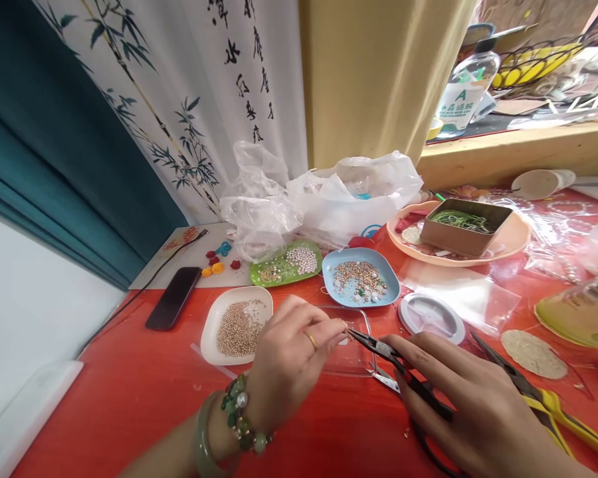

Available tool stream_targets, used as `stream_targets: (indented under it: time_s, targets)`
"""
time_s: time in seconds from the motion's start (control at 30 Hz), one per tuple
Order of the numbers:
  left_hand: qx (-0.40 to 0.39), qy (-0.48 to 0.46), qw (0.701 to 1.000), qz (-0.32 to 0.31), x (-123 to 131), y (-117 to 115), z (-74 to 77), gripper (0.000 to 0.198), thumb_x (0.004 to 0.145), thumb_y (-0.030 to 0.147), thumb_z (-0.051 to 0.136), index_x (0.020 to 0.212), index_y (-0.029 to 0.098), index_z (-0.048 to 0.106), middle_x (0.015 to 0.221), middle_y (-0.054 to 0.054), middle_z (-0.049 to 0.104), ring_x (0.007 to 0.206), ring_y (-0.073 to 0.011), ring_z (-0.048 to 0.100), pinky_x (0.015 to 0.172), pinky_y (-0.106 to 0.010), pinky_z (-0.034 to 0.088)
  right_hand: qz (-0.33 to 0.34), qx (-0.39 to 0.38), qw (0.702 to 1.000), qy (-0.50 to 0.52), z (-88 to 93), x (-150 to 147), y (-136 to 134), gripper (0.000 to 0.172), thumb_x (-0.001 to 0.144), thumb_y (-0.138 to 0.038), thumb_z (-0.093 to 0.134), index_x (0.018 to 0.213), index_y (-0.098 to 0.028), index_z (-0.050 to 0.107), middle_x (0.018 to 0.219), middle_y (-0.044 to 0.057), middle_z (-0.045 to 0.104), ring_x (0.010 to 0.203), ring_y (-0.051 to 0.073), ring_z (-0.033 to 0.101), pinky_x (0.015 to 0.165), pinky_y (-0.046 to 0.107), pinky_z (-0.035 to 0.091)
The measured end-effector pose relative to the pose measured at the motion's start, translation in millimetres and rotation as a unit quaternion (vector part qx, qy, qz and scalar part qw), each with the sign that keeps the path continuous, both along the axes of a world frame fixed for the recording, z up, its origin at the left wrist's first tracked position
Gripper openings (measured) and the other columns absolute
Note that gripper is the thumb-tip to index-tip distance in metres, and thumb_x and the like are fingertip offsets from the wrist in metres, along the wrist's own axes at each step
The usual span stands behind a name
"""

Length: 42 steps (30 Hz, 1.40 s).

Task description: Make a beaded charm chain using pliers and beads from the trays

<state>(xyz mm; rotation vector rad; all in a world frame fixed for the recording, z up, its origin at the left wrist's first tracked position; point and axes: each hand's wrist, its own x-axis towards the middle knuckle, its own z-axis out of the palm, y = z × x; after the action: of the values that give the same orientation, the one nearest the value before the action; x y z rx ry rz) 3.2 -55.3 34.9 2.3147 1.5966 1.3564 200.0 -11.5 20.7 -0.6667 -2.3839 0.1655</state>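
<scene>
My right hand is wrapped round black-handled needle-nose pliers, whose tips point left. Thumb and forefinger of my left hand pinch a tiny gold-coloured piece right at the plier tips; its exact kind is too small to make out. Below the two hands is a clear plastic tray with a pair of small scissors at its right edge. Just left of my left hand sits a white dish of small gold beads.
Behind stand a green dish and a blue dish of beads. A grey round lid, yellow-handled pliers and a pink plate bearing a metal tin lie right. A phone rests left.
</scene>
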Motion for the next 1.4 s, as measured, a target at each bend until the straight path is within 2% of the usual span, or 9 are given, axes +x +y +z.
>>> stream_targets:
  time_s: [0.3, 0.6, 0.83, 1.03, 1.1, 1.17, 1.23, 1.3, 1.4]
  targets:
    - [0.013, 0.016, 1.000, -0.003, -0.1, 0.8, -1.6, 0.017, 0.080, 0.010, 0.053, 0.091, 0.018, 0.064, 0.068, -0.003, 0.060, 0.065, -0.0144, 0.046, 0.055, -0.027, 0.044, -0.007, 0.012, 1.000, -0.005, -3.2, 1.1, 0.1, 0.023, 0.080, -0.013, 0.042, 0.096, -0.009, 0.059, 0.077, 0.012, 0.064, 0.059, 0.017, 0.061, 0.044, 0.025, 0.047]
    - [0.020, 0.035, 0.999, -0.018, -2.9, 2.1, -1.3, 0.019, 0.080, 0.007, 0.053, 0.092, 0.016, 0.064, 0.070, -0.003, 0.059, 0.066, -0.0134, 0.045, 0.056, -0.026, 0.043, -0.001, 0.009, 1.000, -0.012, -0.3, 0.3, 0.8, 0.025, 0.081, -0.012, 0.039, 0.094, -0.010, 0.060, 0.070, 0.011, 0.063, 0.056, 0.017, 0.060, 0.042, 0.025, 0.045]
    - [0.042, 0.034, 0.998, -0.029, -2.7, 3.6, -3.2, 0.019, 0.078, 0.003, 0.054, 0.090, 0.014, 0.063, 0.071, -0.004, 0.061, 0.067, -0.0135, 0.045, 0.057, -0.026, 0.044, 0.022, -0.085, 0.996, 0.000, 5.3, -0.8, -1.9, 0.028, 0.080, -0.010, 0.035, 0.090, -0.015, 0.061, 0.062, 0.006, 0.061, 0.049, 0.014, 0.057, 0.042, 0.022, 0.046]
    - [0.045, 0.031, 0.998, -0.023, -0.4, 3.0, -6.1, 0.016, 0.078, 0.003, 0.054, 0.087, 0.011, 0.065, 0.070, -0.006, 0.063, 0.068, -0.0144, 0.047, 0.057, -0.027, 0.044, 0.019, -0.210, 0.978, -0.002, 8.2, -2.2, -4.8, 0.026, 0.079, -0.013, 0.038, 0.084, -0.019, 0.062, 0.065, 0.004, 0.063, 0.053, 0.014, 0.059, 0.045, 0.021, 0.048]
    - [0.019, 0.005, 0.999, -0.025, -2.2, 5.1, -7.0, 0.014, 0.078, 0.006, 0.056, 0.085, 0.013, 0.066, 0.069, -0.005, 0.063, 0.067, -0.0143, 0.048, 0.058, -0.027, 0.045, 0.015, -0.256, 0.966, -0.019, 8.8, -2.2, -3.4, 0.024, 0.080, -0.015, 0.039, 0.085, -0.020, 0.062, 0.067, 0.003, 0.063, 0.055, 0.013, 0.059, 0.047, 0.021, 0.048]
    - [-0.054, -0.068, 0.996, -0.023, -6.0, 9.1, -6.7, 0.010, 0.077, 0.012, 0.060, 0.082, 0.015, 0.067, 0.069, -0.004, 0.064, 0.068, -0.0143, 0.052, 0.061, -0.027, 0.046, 0.003, -0.268, 0.963, -0.029, 9.8, -0.7, -0.2, 0.022, 0.079, -0.015, 0.041, 0.089, -0.020, 0.060, 0.072, 0.003, 0.064, 0.059, 0.014, 0.060, 0.050, 0.023, 0.049]
    - [-0.172, -0.177, 0.969, -0.010, -10.8, 14.0, -5.1, 0.007, 0.075, 0.017, 0.062, 0.079, 0.016, 0.068, 0.073, -0.003, 0.066, 0.068, -0.0139, 0.057, 0.063, -0.027, 0.048, -0.006, -0.245, 0.969, -0.028, 12.2, 1.6, 3.1, 0.023, 0.077, -0.015, 0.042, 0.093, -0.019, 0.058, 0.078, 0.004, 0.064, 0.065, 0.016, 0.060, 0.054, 0.025, 0.049]
    - [-0.288, -0.279, 0.916, 0.003, -15.2, 18.6, -3.0, 0.006, 0.074, 0.019, 0.063, 0.078, 0.015, 0.067, 0.077, -0.004, 0.068, 0.067, -0.0139, 0.061, 0.063, -0.027, 0.049, 0.015, -0.227, 0.973, -0.048, 15.8, 2.7, 3.8, 0.025, 0.074, -0.014, 0.043, 0.094, -0.020, 0.058, 0.082, 0.005, 0.064, 0.068, 0.016, 0.060, 0.056, 0.026, 0.048]
    - [-0.370, -0.375, 0.850, -0.019, -19.5, 23.1, -1.3, 0.009, 0.072, 0.019, 0.064, 0.079, 0.014, 0.065, 0.077, -0.005, 0.070, 0.071, -0.0149, 0.064, 0.065, -0.026, 0.049, 0.094, -0.217, 0.965, -0.117, 18.1, -1.5, -4.2, 0.024, 0.071, -0.012, 0.047, 0.088, -0.022, 0.060, 0.080, 0.003, 0.063, 0.066, 0.015, 0.059, 0.056, 0.024, 0.047]
